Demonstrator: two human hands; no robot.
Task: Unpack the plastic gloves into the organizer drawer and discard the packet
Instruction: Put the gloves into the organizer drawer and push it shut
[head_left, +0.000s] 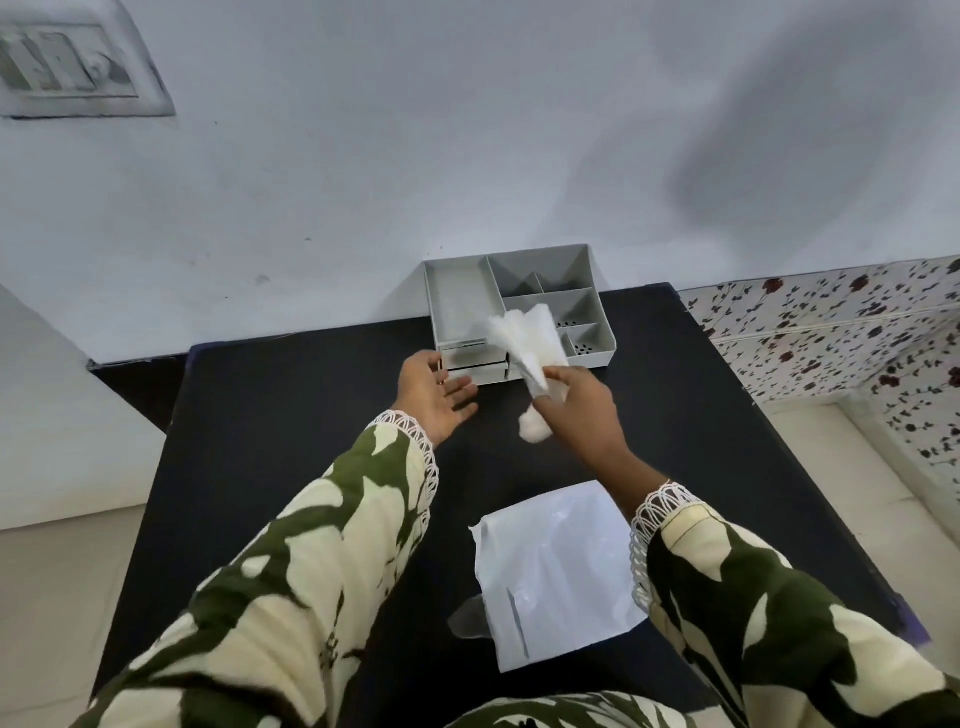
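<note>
A grey organizer (457, 306) with several compartments stands at the far edge of the black table, against the wall. Its small front drawers (475, 364) sit low at its left front. My right hand (582, 410) grips a bunch of translucent white plastic gloves (524, 338), which fan out upward in front of the organizer; a bit of them hangs below the hand. My left hand (434, 395) is open, palm up, just left of the gloves and close to the drawers. The white packet (556, 577) lies flat on the table near me, partly under my right sleeve.
The black table (291, 415) reaches from me to the light wall. A floral-patterned cloth (841, 332) lies to the right, a pale surface to the left. A switch plate (67, 67) hangs on the wall at top left.
</note>
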